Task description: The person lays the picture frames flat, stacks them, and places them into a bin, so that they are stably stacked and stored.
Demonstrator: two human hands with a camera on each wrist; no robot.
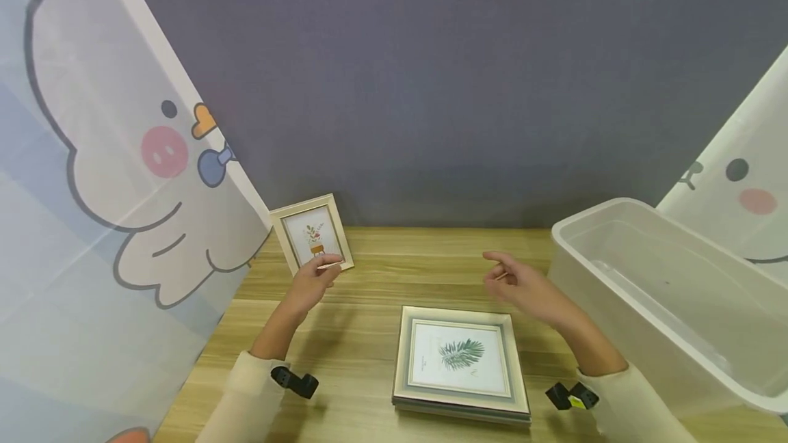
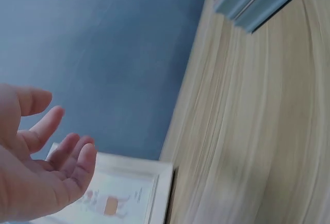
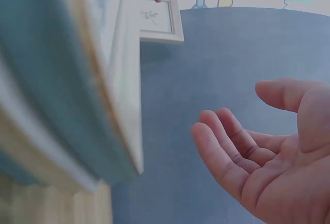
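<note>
A small cream picture frame (image 1: 343, 231) with a potted-plant print leans at the back left of the wooden table. My left hand (image 1: 314, 284) hovers in front of its lower part, fingers loosely bent and holding nothing. In the left wrist view, that hand (image 2: 51, 167) overlaps the picture frame (image 2: 164, 182). Near the front middle lies a stack of picture frames (image 1: 458, 361), the top one showing a green palm leaf. My right hand (image 1: 517, 286) is in the air behind and right of the stack, empty. The right wrist view shows its relaxed fingers (image 3: 221, 157) beside the stack's edges (image 3: 51, 79).
A deep white plastic bin (image 1: 603, 306) stands at the right, its inside bare. A dark grey panel (image 1: 418, 87) closes off the back of the table (image 1: 351, 374). Cartoon-printed curtains (image 1: 154, 224) hang along both sides.
</note>
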